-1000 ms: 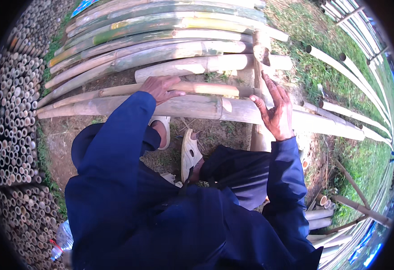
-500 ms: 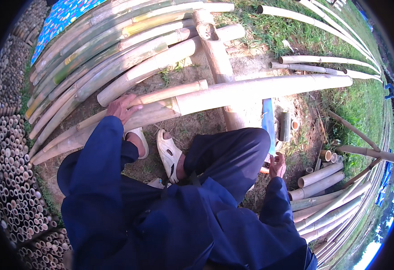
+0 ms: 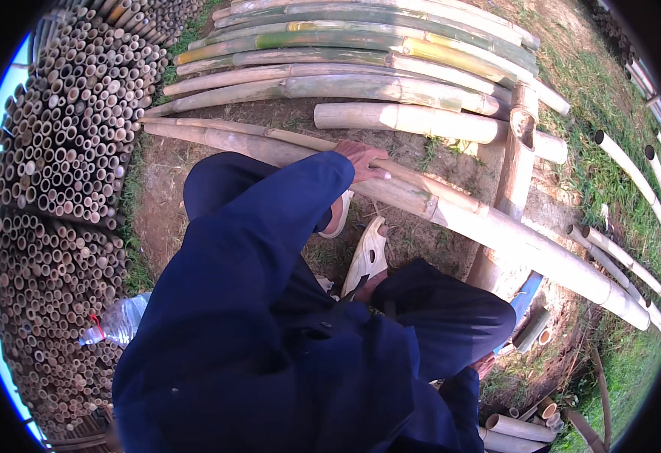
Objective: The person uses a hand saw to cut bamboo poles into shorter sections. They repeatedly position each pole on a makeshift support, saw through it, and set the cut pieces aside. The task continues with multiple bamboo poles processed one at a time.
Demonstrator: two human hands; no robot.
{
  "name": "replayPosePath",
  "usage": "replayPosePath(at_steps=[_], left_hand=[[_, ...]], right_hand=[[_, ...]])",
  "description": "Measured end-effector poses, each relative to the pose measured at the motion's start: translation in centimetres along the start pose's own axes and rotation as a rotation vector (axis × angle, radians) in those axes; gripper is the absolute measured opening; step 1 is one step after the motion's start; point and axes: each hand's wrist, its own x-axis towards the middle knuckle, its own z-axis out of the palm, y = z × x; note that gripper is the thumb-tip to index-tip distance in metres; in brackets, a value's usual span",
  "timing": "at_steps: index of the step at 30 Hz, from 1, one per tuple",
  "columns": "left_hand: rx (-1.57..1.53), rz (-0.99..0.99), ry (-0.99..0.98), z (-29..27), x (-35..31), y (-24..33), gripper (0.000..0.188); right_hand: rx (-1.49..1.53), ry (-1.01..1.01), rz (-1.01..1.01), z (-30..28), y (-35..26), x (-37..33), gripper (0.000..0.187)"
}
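While pressing palm-down on the long bamboo pole [image 3: 421,198], the left hand [image 3: 362,158] is lying flat with fingers spread rather than wrapped round, probably steadying it against rolling. Right hand [image 3: 484,365] only peeking past the knee, low by the ground (grasp impossible to tell). Pole resting across an upright bamboo post [image 3: 513,181], serving as a support; long axis running from upper left to lower right, thick end pointing toward the grass. Pale sandals [image 3: 368,253] just beneath, stacked bamboo ends [image 3: 58,151] at left.
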Motion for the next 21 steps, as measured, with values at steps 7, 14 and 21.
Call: replayPosePath(at_steps=[7, 14, 21], left_hand=[[-0.168, -0.037, 0.030, 0.4, -1.0, -0.2, 0.054], [0.065, 0.118, 0.101, 1.8, -0.6, -0.6, 0.059], [0.079, 0.203, 0.144, 2.1, 0.5, -1.1, 0.062]], right_hand=[[-0.003, 0.002, 0.120, 0.6, -0.2, -1.0, 0.039], [-0.154, -0.046, -0.017, 0.6, -0.8, -2.5, 0.041], [-0.014, -0.074, -0.053, -2.4, 1.3, -4.6, 0.068]])
